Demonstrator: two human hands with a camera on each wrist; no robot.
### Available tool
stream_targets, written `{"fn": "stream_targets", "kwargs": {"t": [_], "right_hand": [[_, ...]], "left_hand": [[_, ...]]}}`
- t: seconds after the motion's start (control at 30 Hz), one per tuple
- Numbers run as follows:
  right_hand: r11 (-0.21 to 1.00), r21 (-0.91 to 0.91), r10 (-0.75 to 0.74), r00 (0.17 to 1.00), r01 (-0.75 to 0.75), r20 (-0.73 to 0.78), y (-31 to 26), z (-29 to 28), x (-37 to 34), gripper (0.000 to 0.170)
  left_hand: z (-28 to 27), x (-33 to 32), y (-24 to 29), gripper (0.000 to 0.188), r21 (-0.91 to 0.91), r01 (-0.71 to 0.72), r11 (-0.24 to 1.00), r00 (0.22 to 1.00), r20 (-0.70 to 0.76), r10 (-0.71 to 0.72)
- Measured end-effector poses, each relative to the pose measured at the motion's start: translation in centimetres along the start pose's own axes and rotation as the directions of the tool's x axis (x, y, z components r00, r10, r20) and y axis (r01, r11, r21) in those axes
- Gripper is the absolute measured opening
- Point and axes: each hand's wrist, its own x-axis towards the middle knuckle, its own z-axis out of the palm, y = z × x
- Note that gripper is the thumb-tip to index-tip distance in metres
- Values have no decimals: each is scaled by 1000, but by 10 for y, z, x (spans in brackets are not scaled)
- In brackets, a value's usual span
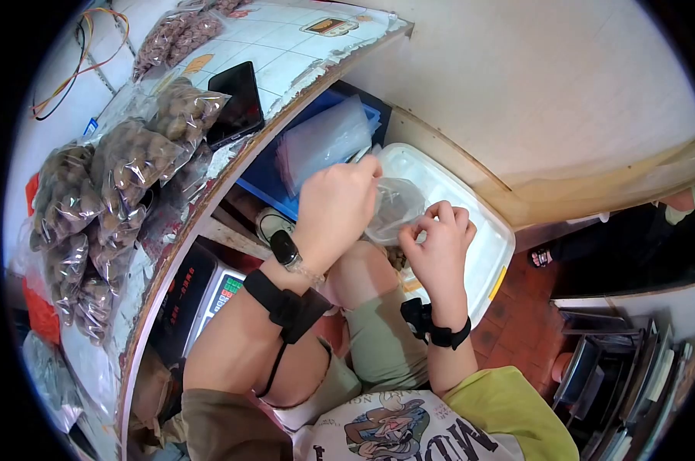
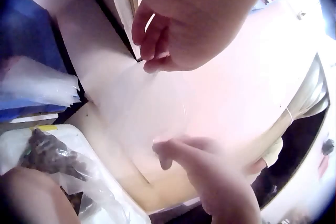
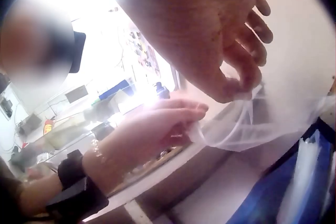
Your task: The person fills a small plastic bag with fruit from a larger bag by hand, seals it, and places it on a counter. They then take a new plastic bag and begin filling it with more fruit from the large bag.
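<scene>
A clear plastic bag [image 1: 396,209] is stretched between the two hands above the white tray. My left hand [image 1: 338,201] pinches one side of its mouth between thumb and fingers; my right hand [image 1: 443,242] pinches the other side. In the left wrist view the thin bag [image 2: 144,106] hangs between the left hand [image 2: 191,22] and the lower right hand [image 2: 210,179]. The right wrist view shows the bag's rim [image 3: 231,142] spread in a loop, with the right hand [image 3: 215,40] above and the left hand [image 3: 144,129] lower. No contents can be made out in it.
A white tray [image 1: 482,230] holds a bag of brown pieces [image 2: 52,153]. Flat plastic bags [image 1: 328,142] lie in a blue bin. Filled bags [image 1: 132,165] and a phone [image 1: 237,100] sit on the counter, with a scale [image 1: 217,296] below. Another person's foot [image 1: 540,257] shows at right.
</scene>
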Motion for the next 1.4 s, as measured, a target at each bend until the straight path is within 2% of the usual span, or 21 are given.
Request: {"fn": "stream_targets", "kwargs": {"t": [0.13, 0.33, 0.4, 0.43, 0.5, 0.67, 0.73, 0.8, 0.87, 0.9, 0.93, 1.0, 1.03, 1.13, 1.17, 1.23, 1.27, 1.3, 1.33, 1.37, 1.4], "right_hand": [[998, -10, 68, 998, -68, 1, 9, -3, 4, 16], [999, 4, 49, 999, -49, 15, 18, 11, 6, 18], [997, -20, -79, 992, 77, -103, 24, 16, 4, 17], [997, -26, -72, 992, 69, -104, 29, 19, 3, 17], [996, 68, 60, 995, -66, 79, 39, 25, 2, 21], [992, 113, 28, 985, -48, 173, 53, 21, 0, 21], [986, 156, 29, 976, -64, 217, 59, 17, -2, 22], [922, 310, 89, 905, -234, 417, 65, 16, -4, 28], [892, 385, 14, 867, -235, 497, 77, 15, -8, 31], [854, 460, -70, 824, -242, 563, 85, 14, -8, 35], [856, 461, -79, 821, -235, 566, 94, 13, -9, 35], [642, 422, -46, 517, -640, 855, 117, 16, -12, 42], [676, 382, -61, 469, -630, 881, 130, 25, -13, 39], [723, 302, -4, 434, -621, 901, 155, 74, -21, 38], [737, 273, 44, 447, -618, 894, 152, 91, -21, 33], [868, 364, -33, 690, -339, 723, 157, 141, -25, 32], [864, 368, -32, 694, -342, 720, 153, 167, -29, 32], [817, 551, -110, 893, -169, 436, 148, 193, -32, 34], [752, 657, -155, 984, 57, 93, 148, 211, -33, 36], [752, 657, -151, 985, 58, 87, 155, 223, -33, 36], [750, 659, -40, 989, -64, 143, 156, 228, -30, 41]], "left_hand": [[-8, 2, -8, 10, 70, 63, 996, 998, -36, -60], [-8, 0, -4, 9, 17, 89, 996, 990, 104, -90], [-7, -2, -5, 13, 88, -142, 986, 990, -9, 144], [-2, -2, -5, 13, 80, -147, 986, 989, -6, 148], [10, -6, -7, 17, -17, -149, 989, 985, 90, 150], [24, -12, -4, 14, -83, -253, 964, 936, 232, 266], [27, -12, -1, 11, -310, -105, 945, 946, 261, 191], [18, -8, 4, 11, -326, -87, 941, 925, 325, 198], [13, -9, 3, 12, -338, -62, 939, 901, 386, 199], [12, -11, -2, 13, -268, -154, 951, 875, 410, 257], [10, -12, -6, 15, -195, -246, 950, 844, 438, 309], [8, -11, -7, 18, -130, -278, 952, 845, 438, 306], [8, -10, -7, 20, -72, -316, 946, 841, 439, 314], [12, -7, -6, 25, 10, -346, 938, 857, 409, 312], [14, -7, -5, 25, 10, -348, 938, 857, 409, 313], [16, -8, -1, 32, 7, -317, 948, 886, 358, 294], [16, -8, 0, 32, 9, -323, 946, 883, 362, 298], [17, -8, 2, 35, -26, -289, 957, 888, 366, 278], [17, -7, 4, 38, -59, -255, 965, 893, 370, 258], [18, -6, 5, 38, -59, -262, 963, 890, 371, 265], [18, -6, 7, 39, -69, -255, 965, 902, 343, 263]]}}
